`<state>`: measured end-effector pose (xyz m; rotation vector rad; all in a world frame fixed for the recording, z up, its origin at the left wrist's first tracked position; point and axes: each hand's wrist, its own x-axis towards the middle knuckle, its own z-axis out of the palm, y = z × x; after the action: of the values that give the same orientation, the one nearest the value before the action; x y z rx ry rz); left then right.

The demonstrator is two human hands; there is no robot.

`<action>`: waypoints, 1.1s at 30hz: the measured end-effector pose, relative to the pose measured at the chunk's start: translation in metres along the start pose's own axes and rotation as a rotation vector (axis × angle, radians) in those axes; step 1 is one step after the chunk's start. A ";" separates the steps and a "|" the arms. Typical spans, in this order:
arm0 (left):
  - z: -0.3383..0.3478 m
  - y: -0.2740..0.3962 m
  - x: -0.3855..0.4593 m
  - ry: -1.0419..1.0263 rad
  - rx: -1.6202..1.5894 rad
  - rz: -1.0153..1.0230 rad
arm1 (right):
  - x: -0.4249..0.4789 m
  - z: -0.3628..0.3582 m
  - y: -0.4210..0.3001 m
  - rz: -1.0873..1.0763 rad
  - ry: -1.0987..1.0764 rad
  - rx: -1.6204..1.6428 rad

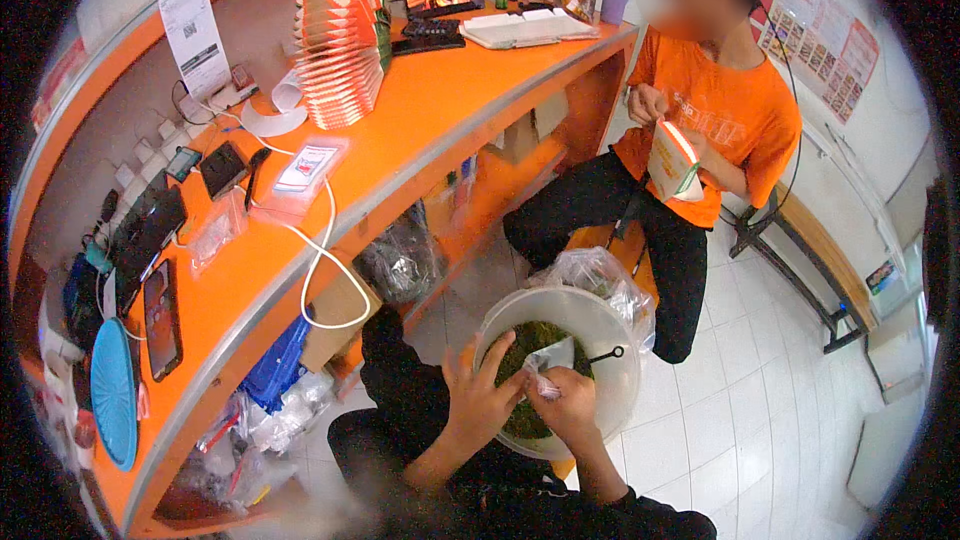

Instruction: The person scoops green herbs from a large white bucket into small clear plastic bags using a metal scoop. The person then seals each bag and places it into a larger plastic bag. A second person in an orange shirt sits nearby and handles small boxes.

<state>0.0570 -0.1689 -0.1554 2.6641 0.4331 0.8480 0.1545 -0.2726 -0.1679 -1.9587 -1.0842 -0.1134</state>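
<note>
A round translucent plastic tub (619, 397) stands before me, with a green, crumbly substance (536, 420) in its bottom. Over it, my right hand (562, 401) is closed on a small clear plastic bag (553, 354). My left hand (484, 397) is at the tub's left side, fingers spread, its thumb close to the bag; whether the thumb presses on the bag cannot be told. A dark handle with a ring end (616, 352) sticks out of the green substance towards the tub's right wall. What the bag holds is unclear.
A co-worker (720, 105) in an orange shirt sits opposite, holding a paper box (671, 165). The orange counter (450, 97) on the left bears stacked paper boxes (341, 52), a phone (162, 319), a blue lid (114, 394) and a white cable (307, 300) hanging over its edge. A bench (817, 262) stands right.
</note>
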 end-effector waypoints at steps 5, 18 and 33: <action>0.005 0.001 0.007 -0.148 -0.010 -0.053 | -0.002 -0.028 -0.009 -0.037 -0.124 -0.021; 0.167 -0.006 0.060 -0.669 -0.502 0.052 | -0.024 -0.093 0.048 0.323 0.339 0.305; 0.158 0.006 -0.020 -1.277 -0.327 0.395 | -0.021 -0.079 0.060 0.249 0.410 0.384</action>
<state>0.1367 -0.2137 -0.2854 2.3867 -0.5028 -0.7139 0.2099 -0.3578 -0.1670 -1.6128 -0.5425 -0.1507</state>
